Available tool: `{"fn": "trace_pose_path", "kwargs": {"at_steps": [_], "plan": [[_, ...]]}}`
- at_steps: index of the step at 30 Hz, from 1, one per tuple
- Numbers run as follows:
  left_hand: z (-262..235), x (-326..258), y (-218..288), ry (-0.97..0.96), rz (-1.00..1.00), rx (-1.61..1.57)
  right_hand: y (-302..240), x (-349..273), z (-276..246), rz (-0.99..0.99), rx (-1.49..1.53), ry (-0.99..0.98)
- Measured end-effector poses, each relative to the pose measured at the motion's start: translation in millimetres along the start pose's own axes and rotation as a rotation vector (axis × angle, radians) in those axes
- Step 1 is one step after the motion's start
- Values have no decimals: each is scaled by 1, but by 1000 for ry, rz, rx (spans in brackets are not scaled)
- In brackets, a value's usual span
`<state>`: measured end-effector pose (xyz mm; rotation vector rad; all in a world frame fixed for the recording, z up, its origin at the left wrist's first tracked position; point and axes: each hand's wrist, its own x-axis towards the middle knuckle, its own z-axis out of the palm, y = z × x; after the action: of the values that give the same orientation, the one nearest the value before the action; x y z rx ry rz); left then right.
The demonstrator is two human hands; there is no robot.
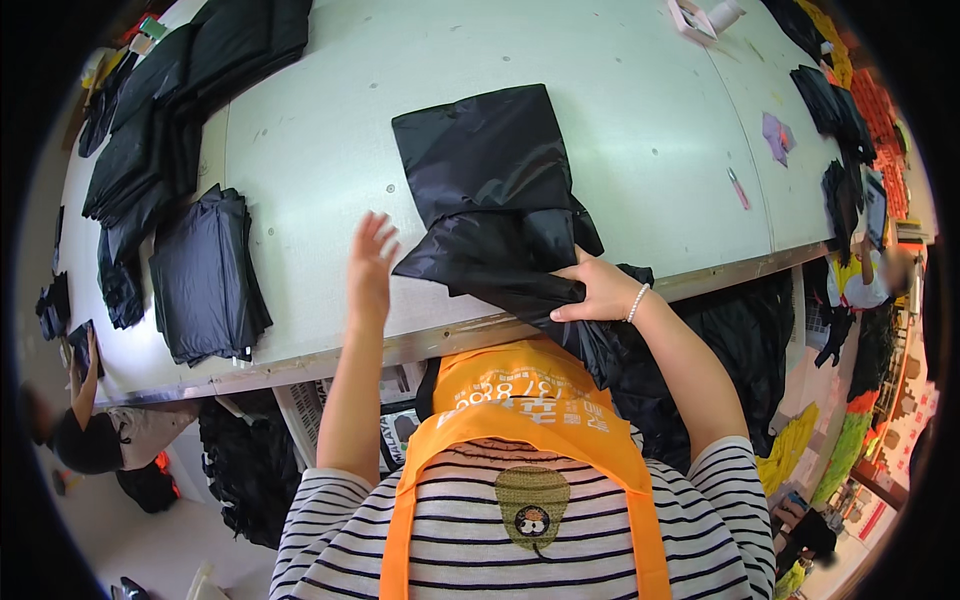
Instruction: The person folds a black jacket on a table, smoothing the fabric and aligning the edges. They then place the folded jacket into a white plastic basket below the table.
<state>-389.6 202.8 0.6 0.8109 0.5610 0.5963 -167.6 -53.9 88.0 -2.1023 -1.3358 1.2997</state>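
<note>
A sheet of shiny black fabric (pixel 485 165) lies on the pale work table (pixel 320 150), its near part bunched and hanging over the front edge. My right hand (pixel 592 290), with a bead bracelet at the wrist, grips the bunched fabric at the table edge. My left hand (pixel 370 262) hovers above the table just left of the fabric, fingers spread, holding nothing.
A folded stack of black fabric (pixel 205 275) lies at the left, with more black pieces (pixel 170 90) behind it. Small white boxes (pixel 700 18), a pink tool (pixel 738 188) and a purple scrap (pixel 777 137) sit far right. Another person (pixel 95 430) works at lower left.
</note>
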Motion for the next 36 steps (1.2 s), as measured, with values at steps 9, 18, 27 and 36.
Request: {"fn": "trace_pose_path", "kwargs": {"at_steps": [9, 18, 27, 36], "plan": [[23, 11, -22, 124, -204, 794, -6, 2, -9, 24, -147, 126], [65, -7, 21, 166, 334, 1590, -39, -1, 6, 139, -442, 268], [105, -43, -1, -152, 521, 1630, -43, 17, 11, 148, -483, 307], [123, -67, -18, -825, 408, 1463, -51, 30, 0, 81, -425, 330]]}}
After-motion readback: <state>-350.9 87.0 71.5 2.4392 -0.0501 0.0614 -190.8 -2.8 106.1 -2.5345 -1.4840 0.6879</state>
